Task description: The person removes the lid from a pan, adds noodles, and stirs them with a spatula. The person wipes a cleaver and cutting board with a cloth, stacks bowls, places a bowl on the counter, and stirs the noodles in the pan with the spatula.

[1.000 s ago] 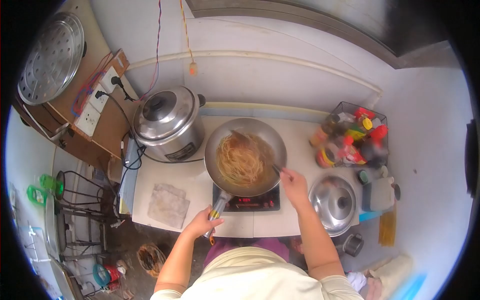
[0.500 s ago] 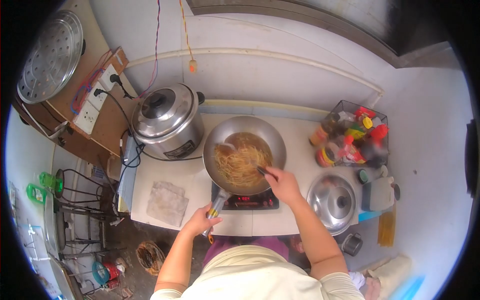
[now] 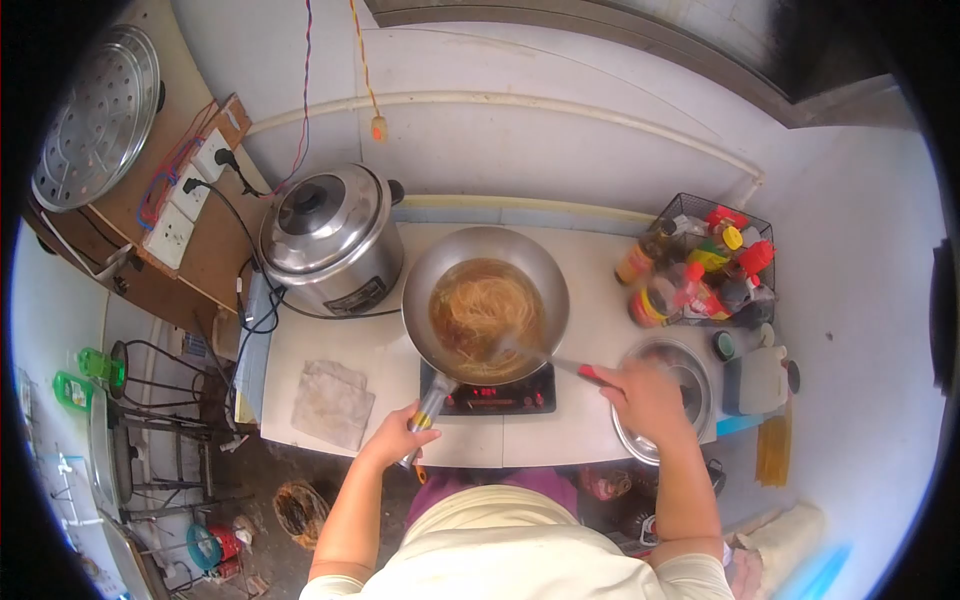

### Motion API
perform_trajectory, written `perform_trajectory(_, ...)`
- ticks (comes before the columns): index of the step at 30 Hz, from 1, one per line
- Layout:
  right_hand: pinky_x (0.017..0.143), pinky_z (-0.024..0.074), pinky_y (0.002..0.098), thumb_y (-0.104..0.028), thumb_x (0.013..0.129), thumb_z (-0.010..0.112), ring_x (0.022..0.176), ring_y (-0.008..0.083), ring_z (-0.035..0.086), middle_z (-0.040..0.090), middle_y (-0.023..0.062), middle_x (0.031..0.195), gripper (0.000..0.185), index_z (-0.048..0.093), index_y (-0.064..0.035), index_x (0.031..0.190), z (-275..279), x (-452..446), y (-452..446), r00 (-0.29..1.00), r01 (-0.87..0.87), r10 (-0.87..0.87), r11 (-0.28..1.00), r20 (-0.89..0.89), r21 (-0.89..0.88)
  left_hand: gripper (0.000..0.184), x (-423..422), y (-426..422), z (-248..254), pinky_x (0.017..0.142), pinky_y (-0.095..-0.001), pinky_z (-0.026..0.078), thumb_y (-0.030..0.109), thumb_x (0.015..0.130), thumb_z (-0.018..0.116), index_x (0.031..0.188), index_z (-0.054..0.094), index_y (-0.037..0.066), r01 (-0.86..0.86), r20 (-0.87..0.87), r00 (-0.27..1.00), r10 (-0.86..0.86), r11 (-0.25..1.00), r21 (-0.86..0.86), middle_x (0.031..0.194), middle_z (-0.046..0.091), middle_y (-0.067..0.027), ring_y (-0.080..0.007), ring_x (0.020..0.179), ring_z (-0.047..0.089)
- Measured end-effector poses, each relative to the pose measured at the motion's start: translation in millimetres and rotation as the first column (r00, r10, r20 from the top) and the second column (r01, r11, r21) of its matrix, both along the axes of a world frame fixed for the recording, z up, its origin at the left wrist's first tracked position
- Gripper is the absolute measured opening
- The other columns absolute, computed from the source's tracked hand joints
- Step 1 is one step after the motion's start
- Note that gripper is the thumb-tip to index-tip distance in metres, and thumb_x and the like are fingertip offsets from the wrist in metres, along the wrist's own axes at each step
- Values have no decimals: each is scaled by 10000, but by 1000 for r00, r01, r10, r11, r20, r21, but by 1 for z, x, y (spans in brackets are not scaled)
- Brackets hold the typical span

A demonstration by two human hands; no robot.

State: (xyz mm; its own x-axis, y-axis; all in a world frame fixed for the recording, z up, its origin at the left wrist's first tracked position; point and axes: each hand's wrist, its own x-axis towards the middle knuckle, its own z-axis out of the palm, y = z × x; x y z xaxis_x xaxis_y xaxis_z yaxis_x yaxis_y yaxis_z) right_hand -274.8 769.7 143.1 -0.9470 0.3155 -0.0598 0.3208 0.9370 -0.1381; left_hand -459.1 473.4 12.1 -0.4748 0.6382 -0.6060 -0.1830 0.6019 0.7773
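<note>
On the black cooktop [image 3: 500, 400] sits the wok [image 3: 422, 290], noodles [image 3: 487, 303] heaped in brown liquid [image 3: 458, 340] at its middle. My left hand [image 3: 398, 437] wraps the wok handle [image 3: 430, 405], fingers closed round it; were that hold to slacken, a shove from the utensil [image 3: 560, 363] could swivel the pan and slop liquid over the rim. My right hand [image 3: 648, 400] clasps the utensil by its red end, its blurred far end low in the wok, on the side nearest me. It slants shallowly across the rim, so a quick flick could throw noodles or drops onto the counter [image 3: 475, 445]. Beneath my right hand and forearm lies the lid [image 3: 630, 432]; whether I touch it I cannot tell, but a dropped wrist could knock it off the counter's front edge.
</note>
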Motion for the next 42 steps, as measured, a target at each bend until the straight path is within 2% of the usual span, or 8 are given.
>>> perform_trajectory(5, 551, 468, 402, -224, 797, 614, 647, 282, 591, 549, 75, 779, 287, 620, -205, 1083, -35, -19, -8, 987, 125, -119, 991, -108, 52, 439, -1, 0, 0, 417, -272, 457, 127, 772, 695, 1161, 502, 62, -2, 3, 1000, 2, 1000, 0, 683, 522, -27, -115, 477, 536)
perform_trajectory(10, 550, 471, 403, -225, 795, 619, 640, 296, 588, 552, 86, 757, 293, 620, -174, 1084, -57, -26, -26, 979, 75, -97, 989, -177, -124, 406, -1, 0, 2, 423, -274, 456, 151, 788, 685, 1137, 501, 52, 18, -10, 1000, -18, 1000, 1, 682, 526, -33, -114, 475, 533)
perform_trajectory(19, 544, 470, 397, -224, 802, 618, 624, 295, 584, 549, 92, 724, 269, 633, -158, 1063, -79, -13, -21, 928, 227, -235, 972, -288, -61, 795, -2, -1, 4, 435, -276, 464, 224, 823, 668, 1397, 183, -35, 72, 29, 997, -73, 996, 50, 751, 541, -66, -131, 517, 555)
perform_trajectory(25, 549, 475, 404, -222, 809, 617, 624, 303, 584, 544, 98, 726, 271, 624, -167, 1074, -88, -7, -50, 914, 220, -276, 953, -296, -211, 781, -7, -7, 2, 470, -281, 489, 227, 841, 645, 1403, 168, -31, 92, 1, 996, -92, 996, 23, 794, 563, -118, -142, 534, 572)
perform_trajectory(31, 571, 484, 415, -207, 815, 606, 648, 316, 587, 543, 106, 774, 331, 573, -185, 1144, -104, 18, -70, 897, 308, -363, 922, -251, -233, 744, -15, -15, -12, 705, -346, 513, 259, 807, 673, 1365, 282, -38, 309, -464, 834, -298, 950, -55, 1020, 585, -207, -258, 790, 627)
perform_trajectory(37, 649, 489, 440, -207, 829, 581, 750, 357, 588, 546, 142, 906, 451, 463, -204, 1264, -118, 22, -111, 903, 381, -426, 856, -58, -349, 613, -23, 0, 1, 831, -379, 467, 217, 764, 687, 1293, 442, 28, 402, -749, 593, -297, 915, -44, 1104, 558, -208, -345, 966, 570)
perform_trajectory(39, 707, 472, 446, -183, 832, 574, 830, 382, 575, 555, 173, 980, 450, 461, -201, 1267, -116, 25, -120, 887, 423, -461, 798, 15, -429, 571, -21, 12, 15, 840, -393, 456, 189, 761, 680, 1266, 466, 34, 457, -743, 597, -303, 890, 4, 1094, 562, -198, -353, 990, 549)
perform_trajectory(42, 727, 475, 425, -240, 808, 627, 851, 353, 578, 566, 154, 1022, 450, 501, -121, 1223, -113, 33, -127, 852, 360, -477, 834, -217, -418, 534, -11, 28, 36, 845, -398, 452, 147, 755, 679, 1241, 490, 32, 546, -784, 542, -305, 836, 52, 1096, 564, -187, -356, 1003, 539)
